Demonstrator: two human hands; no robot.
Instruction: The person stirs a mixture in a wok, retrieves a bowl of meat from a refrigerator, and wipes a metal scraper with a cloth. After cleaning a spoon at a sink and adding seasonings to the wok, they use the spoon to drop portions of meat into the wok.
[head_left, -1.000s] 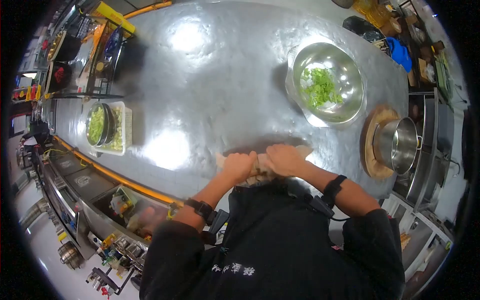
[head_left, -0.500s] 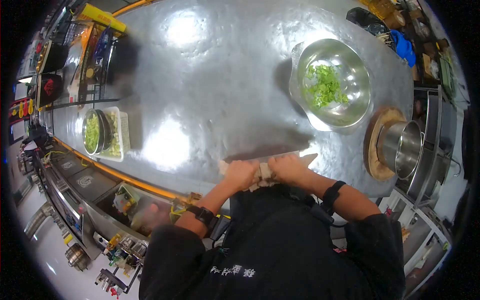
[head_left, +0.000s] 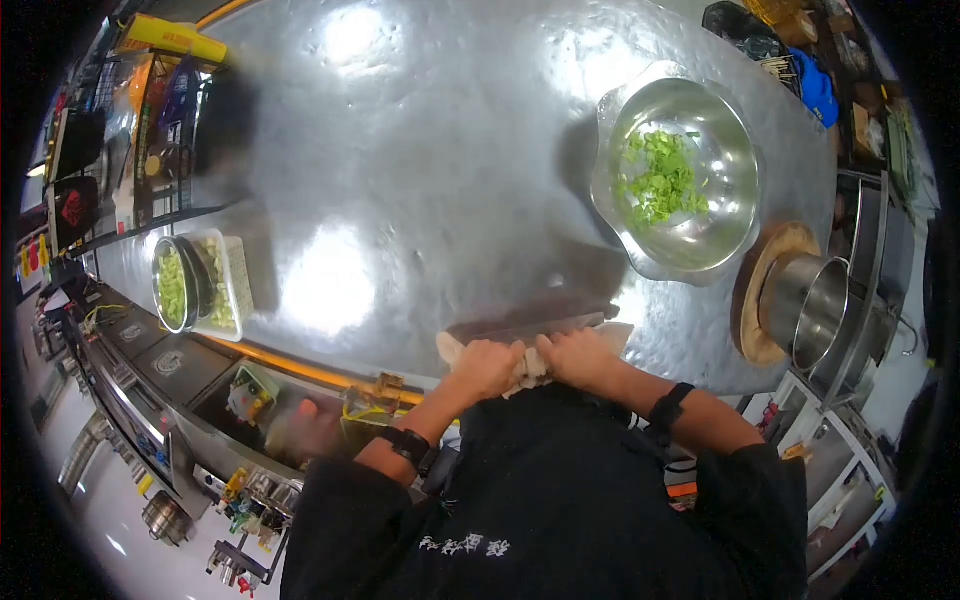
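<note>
Close to my body, at the near edge of the metal table (head_left: 420,170), both hands grip a beige cloth (head_left: 530,372). My left hand (head_left: 487,368) is closed on its left part, and my right hand (head_left: 580,358) on its right part. The two fists are nearly side by side, with bunched folds between them. A loose end of cloth sticks out past each hand. Just beyond the knuckles shows a thin, flat grey strip (head_left: 540,327) with a straight edge, partly hidden by hands and cloth.
A large steel bowl (head_left: 735,215) with chopped greens (head_left: 662,180) stands at the right. Beside it, a steel pot (head_left: 800,300) rests on a round wooden board (head_left: 750,325). At the left are a white basket (head_left: 238,275) and a round container (head_left: 172,285) of cut vegetables.
The view has shifted slightly. Both hands still grip the cloth and have stayed close together; the cloth's ends and the folds between the fists have changed shape a little.
</note>
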